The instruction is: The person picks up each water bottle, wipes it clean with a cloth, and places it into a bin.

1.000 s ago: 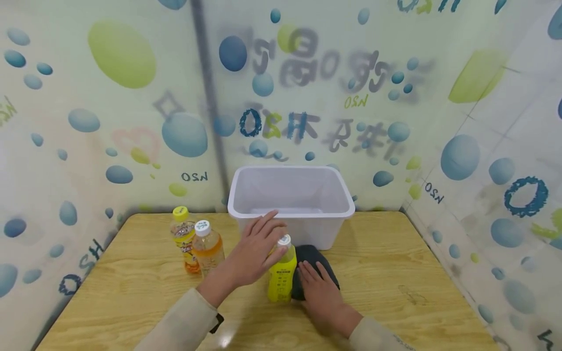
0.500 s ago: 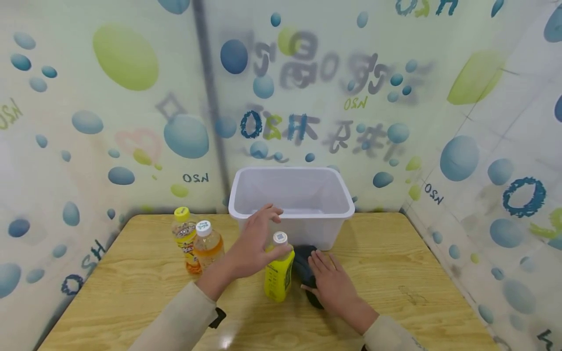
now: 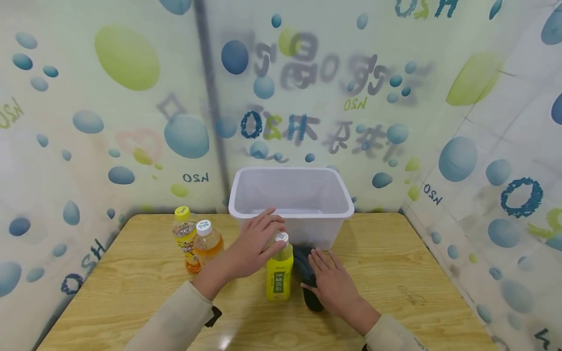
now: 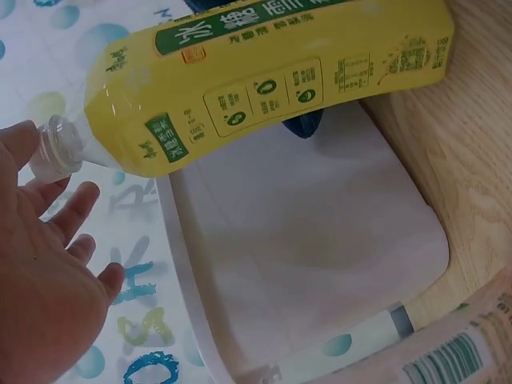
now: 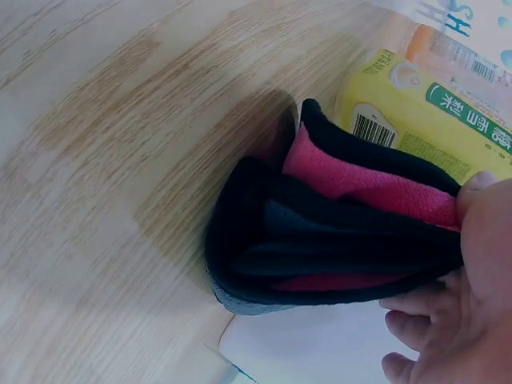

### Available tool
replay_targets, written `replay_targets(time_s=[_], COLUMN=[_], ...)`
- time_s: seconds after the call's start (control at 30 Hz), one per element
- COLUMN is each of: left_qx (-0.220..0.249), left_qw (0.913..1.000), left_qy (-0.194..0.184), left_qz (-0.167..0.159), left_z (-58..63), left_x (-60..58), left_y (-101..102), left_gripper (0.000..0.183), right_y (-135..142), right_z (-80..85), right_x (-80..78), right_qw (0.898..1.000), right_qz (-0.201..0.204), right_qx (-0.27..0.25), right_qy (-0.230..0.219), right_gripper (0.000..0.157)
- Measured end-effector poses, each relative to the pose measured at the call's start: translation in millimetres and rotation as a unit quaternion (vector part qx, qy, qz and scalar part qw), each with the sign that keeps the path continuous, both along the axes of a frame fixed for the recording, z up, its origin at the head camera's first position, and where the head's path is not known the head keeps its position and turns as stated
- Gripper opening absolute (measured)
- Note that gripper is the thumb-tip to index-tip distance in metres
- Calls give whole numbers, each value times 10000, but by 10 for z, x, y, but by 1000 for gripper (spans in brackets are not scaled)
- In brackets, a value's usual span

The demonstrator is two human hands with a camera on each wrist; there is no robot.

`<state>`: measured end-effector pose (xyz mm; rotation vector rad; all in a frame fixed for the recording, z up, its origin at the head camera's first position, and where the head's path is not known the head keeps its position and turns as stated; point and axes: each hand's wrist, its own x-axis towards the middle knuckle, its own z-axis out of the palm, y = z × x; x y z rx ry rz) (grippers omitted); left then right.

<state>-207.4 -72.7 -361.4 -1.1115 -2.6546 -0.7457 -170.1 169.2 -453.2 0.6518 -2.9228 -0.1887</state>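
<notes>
A bottle of yellow drink (image 3: 279, 278) stands on the table in the head view. My left hand (image 3: 252, 243) reaches over its top. In the left wrist view the thumb and a finger are at the clear-white cap (image 4: 56, 148), pinching it, while the other fingers curve loosely. Just right of the bottle, my right hand (image 3: 335, 287) holds a folded dark cloth (image 5: 344, 240) with black edging and pink inside. The right wrist view shows the thumb on the cloth's edge, with fingers beneath it. Part of the cloth is hidden under the hand.
Behind the hands a white plastic bin (image 3: 307, 231) stands at the table's back edge. To the left are a yellow-capped bottle (image 3: 184, 239) and a white-capped bottle of orange drink (image 3: 208, 248), side by side. The wooden table (image 3: 395, 273) meets patterned walls at its back and right.
The yellow bottle has tilted, then come upright with a different label side showing. The right hand has shifted right, and the cloth, earlier spread flatter, is now folded over.
</notes>
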Motion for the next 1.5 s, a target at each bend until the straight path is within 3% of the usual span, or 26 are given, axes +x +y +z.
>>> replay_targets(time_s=[0.4,0.67,1.0,1.17,1.5], left_qx=[-851,-941,-947,-878,-922], left_qw=[9942,9874,9812,9802,9796], left_qy=[634,1237,1597,1676,1651], left_qz=[164,299,530,579,685], left_z=[-49,-154,-205,-239,-284], left_x=[22,11,31,29,23], left_y=[-15,-5,10,15,26], left_gripper=[40,40,37,37,45], right_y=[-68,-174,-271,-343,-436], right_z=[82,315,647,697,611], right_x=[-8,30,94,121,120], right_qw=[9994,9988,9947,9956,9946], right_qz=[-89,-24,23,136,82], right_qx=[-316,-456,-776,-562,213], right_qy=[-48,178,680,742,1017], right_gripper=[69,69,71,77,88])
